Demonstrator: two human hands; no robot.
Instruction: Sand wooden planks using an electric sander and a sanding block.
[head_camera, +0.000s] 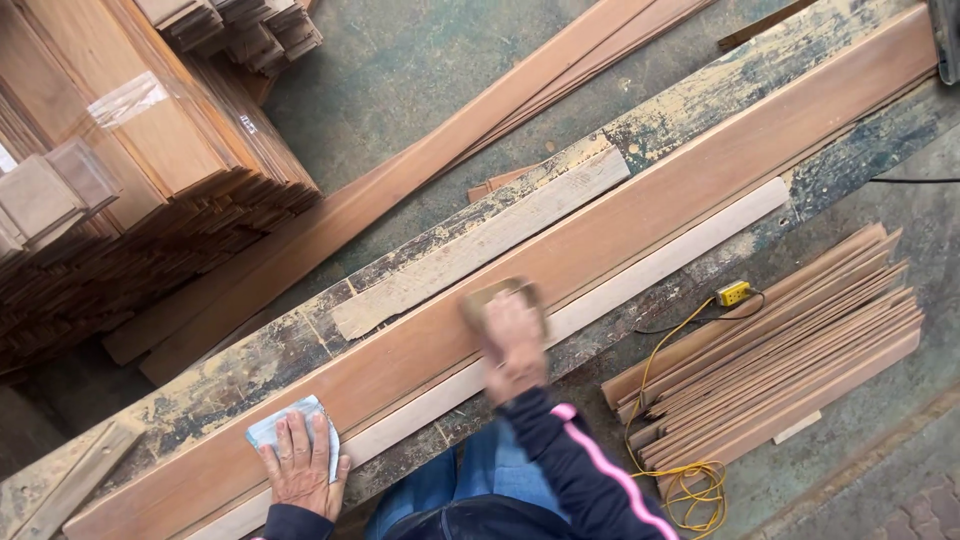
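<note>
While the right hand (514, 340) presses a brown sanding pad (500, 297) onto the long reddish plank (640, 215), fingers curled over it, the left hand (300, 462) lies flat on a pale folded cloth (290, 425) at the plank's near end. Should that bracing hand slide on the cloth, the smooth plank could skate across the rough, paint-crusted surface (700, 95). A yellow cord (680, 470) coils underfoot.
</note>
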